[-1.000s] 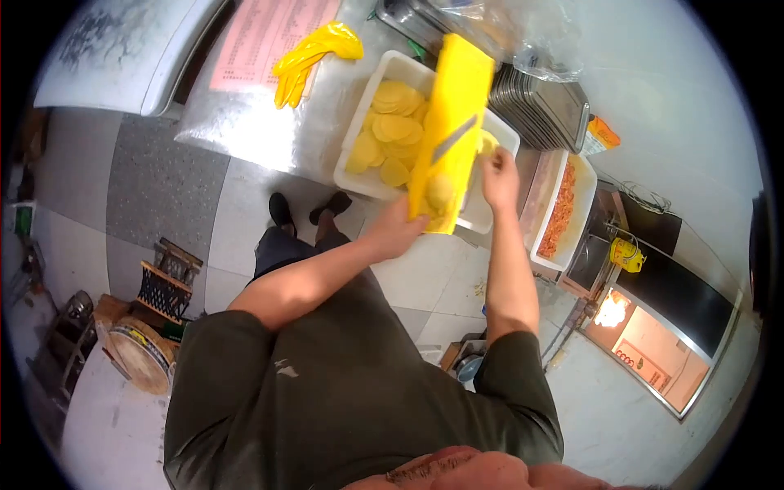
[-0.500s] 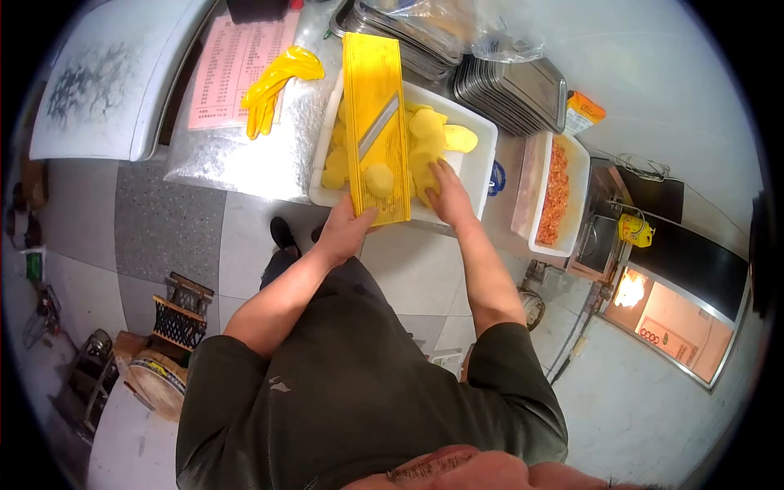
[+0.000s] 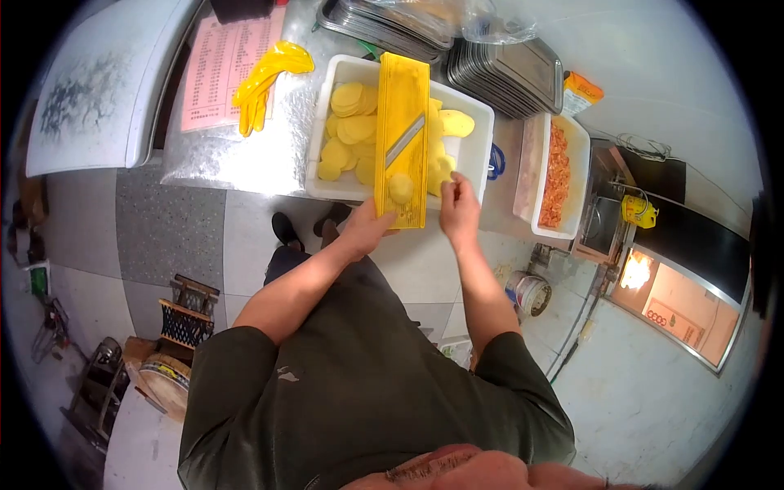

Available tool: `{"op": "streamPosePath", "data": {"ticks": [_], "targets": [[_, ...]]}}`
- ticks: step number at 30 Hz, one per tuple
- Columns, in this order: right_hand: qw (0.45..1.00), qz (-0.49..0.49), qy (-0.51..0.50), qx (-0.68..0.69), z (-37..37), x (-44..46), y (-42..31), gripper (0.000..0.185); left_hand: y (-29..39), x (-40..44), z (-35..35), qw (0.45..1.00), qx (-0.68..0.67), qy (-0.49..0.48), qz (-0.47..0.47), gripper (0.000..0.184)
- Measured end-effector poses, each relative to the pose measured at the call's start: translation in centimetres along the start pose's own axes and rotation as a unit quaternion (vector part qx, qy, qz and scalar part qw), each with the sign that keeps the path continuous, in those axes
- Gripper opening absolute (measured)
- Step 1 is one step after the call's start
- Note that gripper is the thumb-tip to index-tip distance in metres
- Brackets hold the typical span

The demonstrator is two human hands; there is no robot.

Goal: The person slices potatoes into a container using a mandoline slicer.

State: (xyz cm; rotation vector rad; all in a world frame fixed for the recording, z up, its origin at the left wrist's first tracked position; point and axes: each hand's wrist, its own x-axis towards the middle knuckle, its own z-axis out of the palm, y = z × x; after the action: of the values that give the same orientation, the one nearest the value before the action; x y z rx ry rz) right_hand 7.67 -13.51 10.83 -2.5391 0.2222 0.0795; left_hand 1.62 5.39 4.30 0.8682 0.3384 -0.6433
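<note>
My left hand (image 3: 367,229) grips the near end of a yellow mandoline slicer (image 3: 403,98), which lies lengthwise over a white tub (image 3: 320,122). A slanted metal blade crosses its middle. Below the blade rests a round, pale yellow potato piece (image 3: 400,189). Thin potato slices (image 3: 358,129) are heaped in the tub on both sides of the slicer. My right hand (image 3: 461,214) is closed at the tub's near right edge, fingertips beside some slices (image 3: 442,166); whatever they may hold cannot be made out.
Yellow rubber gloves (image 3: 273,77) and a pink printed sheet (image 3: 214,82) lie on the metal table left of the tub. Stacked metal trays (image 3: 506,77) stand behind it. To the right is a white container (image 3: 581,171) with orange-red chopped food (image 3: 556,175).
The slicer has shifted right over the tub, uncovering more slices on its left. My right hand has drawn back from the slices toward the near edge, and its fingers have closed.
</note>
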Motion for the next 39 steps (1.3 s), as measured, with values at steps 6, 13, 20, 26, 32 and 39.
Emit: {"op": "streamPosePath", "data": {"ticks": [6,13,20,26,32,39], "targets": [[0.996,-0.080,-0.013,-0.038,1.3,-4.2,-2.5,0.043,-1.1,0.1,1.0,0.999,0.014,0.030,-0.024,0.032],[0.966,-0.190,-0.013,-0.176,2.2,-3.1,-4.8,0.033,-0.3,0.6,1.0,0.998,0.000,0.001,-0.064,0.038],[0.980,-0.109,-0.001,-0.165,3.5,-2.6,-2.8,0.023,-0.9,0.5,1.8,0.998,0.030,0.051,-0.032,0.041],[0.961,-0.182,0.012,-0.209,3.9,-2.8,-3.5,0.023,-0.5,0.2,2.0,0.997,0.030,0.064,-0.024,0.041],[0.951,-0.172,0.025,-0.257,5.1,-1.6,-1.9,0.025,-4.1,2.2,1.7,0.994,0.028,0.100,0.012,0.036],[0.950,-0.145,0.088,-0.261,6.2,-1.5,-2.3,0.026,-3.2,1.8,1.8,0.997,-0.028,0.069,-0.008,0.040]]}}
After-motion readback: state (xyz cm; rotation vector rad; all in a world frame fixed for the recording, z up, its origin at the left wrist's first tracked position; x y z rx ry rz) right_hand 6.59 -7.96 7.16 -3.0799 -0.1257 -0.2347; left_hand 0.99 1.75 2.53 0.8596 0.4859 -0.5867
